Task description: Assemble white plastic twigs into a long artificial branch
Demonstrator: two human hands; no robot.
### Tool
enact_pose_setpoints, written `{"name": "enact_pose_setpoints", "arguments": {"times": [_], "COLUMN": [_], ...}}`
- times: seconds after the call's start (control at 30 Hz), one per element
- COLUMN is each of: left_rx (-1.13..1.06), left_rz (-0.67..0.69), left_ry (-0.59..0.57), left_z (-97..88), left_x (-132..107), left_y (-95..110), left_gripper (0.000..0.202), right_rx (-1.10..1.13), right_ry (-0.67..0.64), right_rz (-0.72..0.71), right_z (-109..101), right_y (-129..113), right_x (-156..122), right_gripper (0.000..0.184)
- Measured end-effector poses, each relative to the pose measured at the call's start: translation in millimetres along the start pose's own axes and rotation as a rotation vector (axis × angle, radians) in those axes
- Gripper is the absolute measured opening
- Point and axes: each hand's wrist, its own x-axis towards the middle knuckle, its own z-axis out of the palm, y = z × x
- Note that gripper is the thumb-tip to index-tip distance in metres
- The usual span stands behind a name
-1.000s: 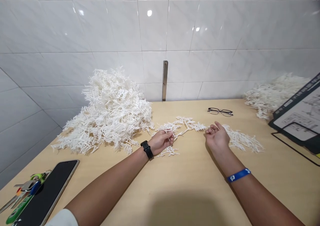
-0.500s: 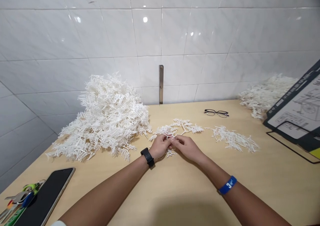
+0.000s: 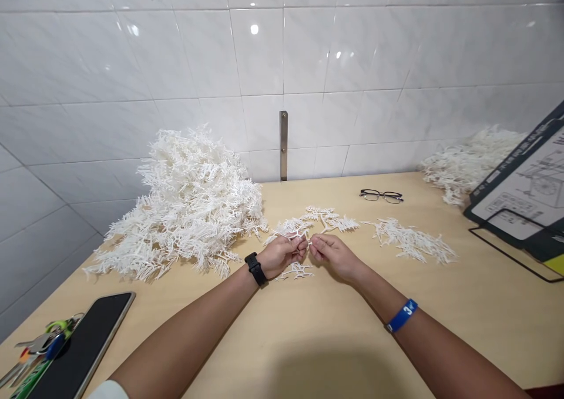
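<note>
White branch (image 3: 300,233) gripped by left hand (image 3: 282,255); right hand (image 3: 337,259) just drawn slightly away, pinched closed, apparently on small twig (image 3: 309,244); twig seemingly being pulled off.

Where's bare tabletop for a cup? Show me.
The table is bare between the left forearm and right forearm, right of the latter, and at the back between the big white heap and glasses. Crowded: under that heap; front left, with phone and keys; around the central white sprigs.
</note>
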Motion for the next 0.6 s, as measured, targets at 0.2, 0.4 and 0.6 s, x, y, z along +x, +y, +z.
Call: {"name": "enact_pose_setpoints", "arguments": {"times": [0.2,0.4,0.6], "left_rx": [-0.093,-0.013,0.295], "left_rz": [-0.007,0.011,0.204], "left_ry": [0.117,0.208,0.325], "left_z": [-0.1,2.7,10.0], "left_x": [2.0,3.1,1.2], "left_y": [2.4,1.2,-4.9], "left_gripper": [0.036,0.041,0.039], "right_rx": [0.34,0.531,-0.142], "right_ry": [0.694,1.097,0.533], "right_rz": [-0.056,-0.051,-0.025], "right_z": [-45.2,-87.6,-33.5], "right_y": [-8.8,-3.6,-9.5], "right_x": [7.0,9.0,7.1], "right_gripper": [0.042,0.029,0.025]}}
